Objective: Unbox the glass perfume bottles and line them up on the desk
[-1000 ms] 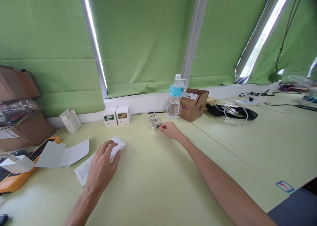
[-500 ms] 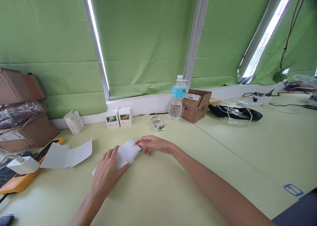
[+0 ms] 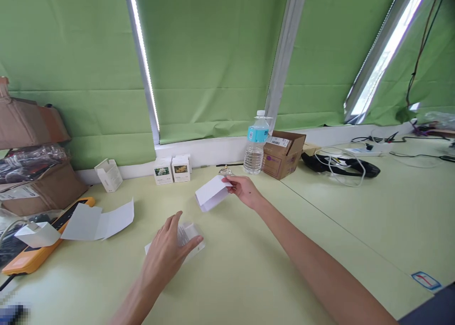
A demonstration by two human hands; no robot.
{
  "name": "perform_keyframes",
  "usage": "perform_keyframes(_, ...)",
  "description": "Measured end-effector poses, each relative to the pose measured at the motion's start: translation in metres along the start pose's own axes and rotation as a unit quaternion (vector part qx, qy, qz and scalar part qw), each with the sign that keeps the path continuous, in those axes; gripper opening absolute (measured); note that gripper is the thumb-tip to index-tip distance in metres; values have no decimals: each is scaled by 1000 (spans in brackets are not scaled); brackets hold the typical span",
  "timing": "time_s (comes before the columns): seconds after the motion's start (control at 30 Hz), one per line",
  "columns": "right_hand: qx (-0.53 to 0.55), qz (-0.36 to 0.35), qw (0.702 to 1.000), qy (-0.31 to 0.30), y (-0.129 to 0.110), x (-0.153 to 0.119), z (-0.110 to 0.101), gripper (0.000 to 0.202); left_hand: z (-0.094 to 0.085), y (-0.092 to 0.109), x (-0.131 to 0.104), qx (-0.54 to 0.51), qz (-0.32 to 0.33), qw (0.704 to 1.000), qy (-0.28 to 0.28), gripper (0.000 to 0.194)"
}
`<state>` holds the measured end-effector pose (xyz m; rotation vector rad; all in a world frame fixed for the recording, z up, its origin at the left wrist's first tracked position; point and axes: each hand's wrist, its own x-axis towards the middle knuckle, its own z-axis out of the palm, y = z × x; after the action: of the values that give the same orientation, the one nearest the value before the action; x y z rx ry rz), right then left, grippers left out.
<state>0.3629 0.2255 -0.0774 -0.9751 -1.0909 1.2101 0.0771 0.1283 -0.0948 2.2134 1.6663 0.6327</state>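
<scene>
A folded white paper (image 3: pixel 212 192) hangs above the table, its right corner pinched by my right hand (image 3: pixel 241 188). Below and left of it lies a white box with fine print (image 3: pixel 192 238) on the table. My left hand (image 3: pixel 174 242) is over that box's left part, thumb and fingers spread apart; whether it touches the box is hard to tell. Behind my right hand, a small shiny glass item (image 3: pixel 225 171) is partly hidden.
Small picture boxes (image 3: pixel 172 169) and an opened white carton (image 3: pixel 108 175) stand by the wall. A water bottle (image 3: pixel 255 147) and brown box (image 3: pixel 282 154) are at the back. An unfolded white sheet (image 3: pixel 97 222) and an orange device (image 3: pixel 33 258) lie left; black headgear (image 3: pixel 341 166) sits right.
My right hand has moved up and right, lifting the folded paper away from the white box. My left hand has opened wider and shifted slightly right and down.
</scene>
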Motion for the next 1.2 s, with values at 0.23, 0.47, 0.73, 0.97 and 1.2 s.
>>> perform_keyframes(0.23,18,17,995,-98,-26,-27,31,22,-2,0,3,-16,52,994,97,65)
perform_keyframes(0.47,100,60,979,-166,-31,-42,51,19,-10,-1,5,-13,105,984,142,43)
perform_keyframes(0.73,101,51,971,-210,-29,-43,54,32,-22,-7,6,-96,49,973,205,26)
perform_keyframes(0.97,-195,-21,971,-135,-16,-58,77,26,-31,-11,13,-352,-87,893,267,31)
perform_keyframes(1.2,-80,58,986,-133,6,-52,79,19,-33,-17,20,-462,-98,824,314,56)
